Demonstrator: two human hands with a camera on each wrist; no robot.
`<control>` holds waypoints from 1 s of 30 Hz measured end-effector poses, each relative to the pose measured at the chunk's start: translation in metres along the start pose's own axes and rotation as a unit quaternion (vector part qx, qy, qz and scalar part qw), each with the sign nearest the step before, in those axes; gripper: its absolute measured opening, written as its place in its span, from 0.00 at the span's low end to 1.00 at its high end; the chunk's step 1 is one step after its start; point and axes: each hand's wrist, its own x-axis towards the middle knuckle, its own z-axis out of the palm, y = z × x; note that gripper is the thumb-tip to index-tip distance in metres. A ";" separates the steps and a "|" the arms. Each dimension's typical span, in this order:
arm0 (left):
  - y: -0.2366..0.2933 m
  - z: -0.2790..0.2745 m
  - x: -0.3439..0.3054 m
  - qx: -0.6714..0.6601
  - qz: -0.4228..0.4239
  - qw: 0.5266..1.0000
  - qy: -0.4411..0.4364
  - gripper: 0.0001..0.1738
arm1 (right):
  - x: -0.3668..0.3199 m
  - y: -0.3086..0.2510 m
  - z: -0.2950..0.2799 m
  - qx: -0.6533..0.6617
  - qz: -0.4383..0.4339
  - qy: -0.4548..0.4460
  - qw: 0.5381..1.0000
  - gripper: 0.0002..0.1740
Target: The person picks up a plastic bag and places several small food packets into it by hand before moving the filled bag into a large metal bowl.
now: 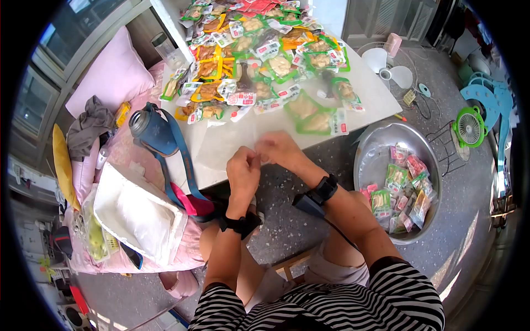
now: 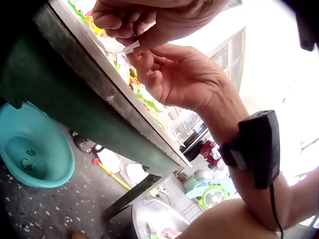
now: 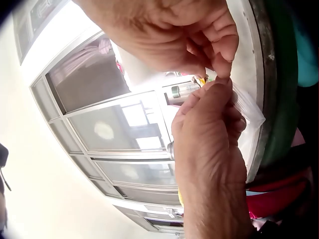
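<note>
Over the near edge of the pale table (image 1: 381,105), the left hand (image 1: 243,175) and right hand (image 1: 280,150) meet fingertip to fingertip. In the left wrist view a thin whitish piece of plastic (image 2: 130,48) is pinched between the left hand (image 2: 167,22) and right hand (image 2: 182,79). The right wrist view shows clear plastic film (image 3: 250,110) spreading from under the left hand (image 3: 212,144), with the right hand (image 3: 174,35) touching its fingertips. Many small food packets (image 1: 279,65) lie heaped beyond the hands; a larger green-edged packet (image 1: 316,122) is nearest the right hand.
A metal basin (image 1: 367,160) holding packets stands on the floor at right. Left of the hands are a blue flask (image 1: 152,132) with a strap and a white foam box (image 1: 132,212). A green fan (image 1: 469,127) stands far right; a turquoise tub (image 2: 37,149) is on the floor.
</note>
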 end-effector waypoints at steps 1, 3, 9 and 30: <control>0.002 -0.001 -0.001 -0.016 -0.020 1.000 -0.005 0.05 | -0.001 0.000 0.000 0.003 0.004 -0.003 1.000 0.10; 0.007 -0.006 -0.003 -0.032 -0.036 0.999 -0.014 0.06 | 0.000 -0.001 -0.001 0.010 0.010 -0.010 1.000 0.10; 0.001 -0.007 -0.002 -0.150 -0.094 0.984 -0.032 0.05 | 0.000 -0.004 -0.001 0.034 0.041 -0.013 0.998 0.10; 0.010 -0.022 0.006 -0.201 -0.112 0.972 -0.045 0.02 | 0.001 0.001 0.010 0.056 -0.041 -0.016 0.997 0.13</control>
